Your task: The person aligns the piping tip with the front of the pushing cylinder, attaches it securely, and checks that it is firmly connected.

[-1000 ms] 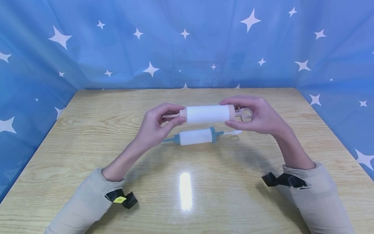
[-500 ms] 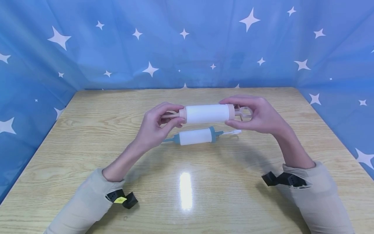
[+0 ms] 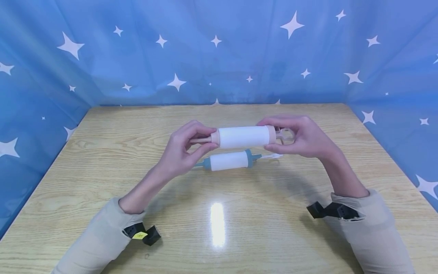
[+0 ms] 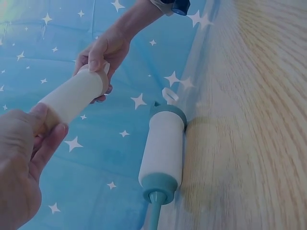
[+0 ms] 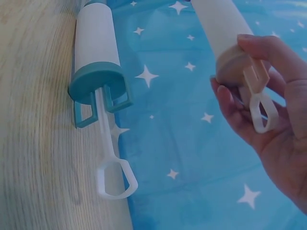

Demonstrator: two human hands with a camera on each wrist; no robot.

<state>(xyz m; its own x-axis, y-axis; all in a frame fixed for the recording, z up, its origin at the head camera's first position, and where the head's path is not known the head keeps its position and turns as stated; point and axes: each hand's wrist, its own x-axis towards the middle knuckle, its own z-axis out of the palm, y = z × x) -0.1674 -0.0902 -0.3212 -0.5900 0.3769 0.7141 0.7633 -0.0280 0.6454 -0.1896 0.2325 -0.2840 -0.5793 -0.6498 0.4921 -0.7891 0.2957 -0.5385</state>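
Both hands hold a large piping-style syringe (image 3: 243, 137) level above the table, with a white barrel and pale pink end caps. My left hand (image 3: 179, 150) pinches the cap at its nozzle end, the thin nozzle running back between the fingers. At the other end my right hand (image 3: 302, 137) grips the wider cap between thumb and fingers. In the right wrist view, a pink finger loop (image 5: 256, 76) and the white plunger ring (image 5: 263, 114) sit inside that palm, the plunger pushed well in. A matching teal-capped syringe (image 3: 229, 161) lies on the table just below, its plunger pulled part way out.
The wood-grain table (image 3: 260, 232) carries a bright light reflection near its front. A blue curtain (image 3: 219, 53) with white stars hangs behind the table and along both sides. Dark wrist cameras (image 3: 150, 235) are strapped over the sleeves.
Both hands and the pink-capped syringe have dipped slightly toward the table, and the left fingers have shifted a little on the nozzle-end cap. The teal-capped syringe has stayed in place.
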